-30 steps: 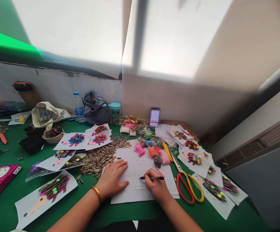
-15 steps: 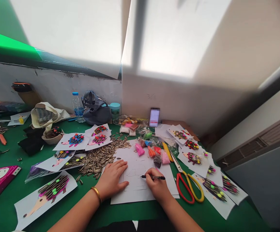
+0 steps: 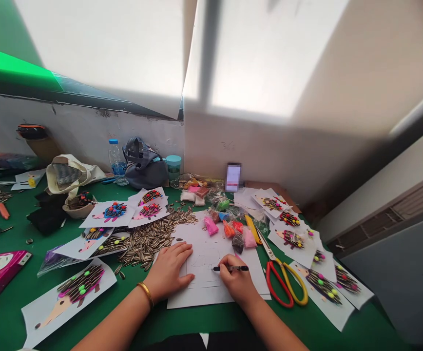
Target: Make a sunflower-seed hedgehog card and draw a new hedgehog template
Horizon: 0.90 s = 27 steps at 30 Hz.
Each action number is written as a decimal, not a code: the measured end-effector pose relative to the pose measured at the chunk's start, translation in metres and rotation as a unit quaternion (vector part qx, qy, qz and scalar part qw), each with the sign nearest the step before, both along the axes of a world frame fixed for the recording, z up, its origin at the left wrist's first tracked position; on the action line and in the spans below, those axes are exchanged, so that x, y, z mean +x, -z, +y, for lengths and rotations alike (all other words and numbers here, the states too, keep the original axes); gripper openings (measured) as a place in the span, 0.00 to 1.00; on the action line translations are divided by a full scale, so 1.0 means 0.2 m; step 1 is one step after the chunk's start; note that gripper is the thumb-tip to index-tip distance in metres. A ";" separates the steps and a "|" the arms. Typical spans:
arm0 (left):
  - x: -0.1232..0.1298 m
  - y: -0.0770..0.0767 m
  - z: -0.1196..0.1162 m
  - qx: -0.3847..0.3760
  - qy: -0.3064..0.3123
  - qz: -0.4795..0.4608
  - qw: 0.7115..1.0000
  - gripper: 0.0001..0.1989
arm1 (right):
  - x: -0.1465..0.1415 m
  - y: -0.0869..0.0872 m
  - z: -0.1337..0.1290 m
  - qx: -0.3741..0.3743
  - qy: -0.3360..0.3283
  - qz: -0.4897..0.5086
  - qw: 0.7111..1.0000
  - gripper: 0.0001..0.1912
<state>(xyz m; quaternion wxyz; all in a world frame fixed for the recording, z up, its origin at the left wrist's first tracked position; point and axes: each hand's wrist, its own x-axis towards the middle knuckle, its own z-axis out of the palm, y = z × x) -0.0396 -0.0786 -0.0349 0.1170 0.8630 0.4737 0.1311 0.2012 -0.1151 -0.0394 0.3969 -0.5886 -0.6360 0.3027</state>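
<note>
Near edge first: green table [image 3: 182, 319], then the white sheet [image 3: 197, 242] right in front of me, another paper edge showing at its right. My left grip [image 3: 173, 270] is spread flat, palm down, on the sheet's left part, holding nothing; good anchor, and firm pressure there should stop the paper skating. My right grip [image 3: 237, 280] is narrow, pinched round the black pen [image 3: 238, 268]. Pen lies nearly level, tip pointing left at the faint lines [image 3: 207, 263] mid-sheet; can't tell if the nib touches.

To do it well, I'd say: light, short strokes, heel of the hand down, pen tipped a bit steeper so I see the nib. Left thumb should stay clear of the lines.

Scissors [image 3: 276, 262] lie just right of the sheet, loops near my right wrist; watch the elbow swing. Seeds [image 3: 147, 240] heap beyond my left fingers, and one loose seed [image 3: 180, 239] sits on the sheet; best flicked off before a line runs there. Coloured packets [image 3: 211, 226] crowd the sheet's far end, so drawing room stops short of them. Hedgehog cards [image 3: 114, 212] flank both sides, probably handy for shape. Phone [image 3: 233, 177] stands at the wall, screen blurred.
</note>
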 end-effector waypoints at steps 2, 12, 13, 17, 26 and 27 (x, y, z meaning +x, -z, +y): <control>0.00 0.00 0.00 0.000 0.001 -0.005 1.000 0.31 | 0.00 0.01 0.00 0.002 0.003 0.001 1.000 0.08; 0.00 -0.01 0.00 -0.003 -0.002 0.003 1.000 0.31 | 0.04 0.01 0.02 0.006 0.043 0.014 0.999 0.09; 0.00 -0.01 0.00 -0.002 -0.001 0.000 1.000 0.31 | 0.04 0.01 0.02 0.006 0.043 0.015 0.999 0.09; 0.00 0.00 0.00 0.000 0.002 -0.005 1.000 0.31 | 0.04 0.01 0.02 0.006 0.041 0.014 0.999 0.08; 0.00 0.00 0.00 0.002 0.000 0.011 1.000 0.31 | 0.05 0.02 0.02 -0.004 0.038 0.000 0.999 0.08; 0.00 0.00 0.00 0.001 0.000 0.012 1.000 0.31 | 0.05 0.02 0.02 -0.005 0.039 0.000 0.999 0.08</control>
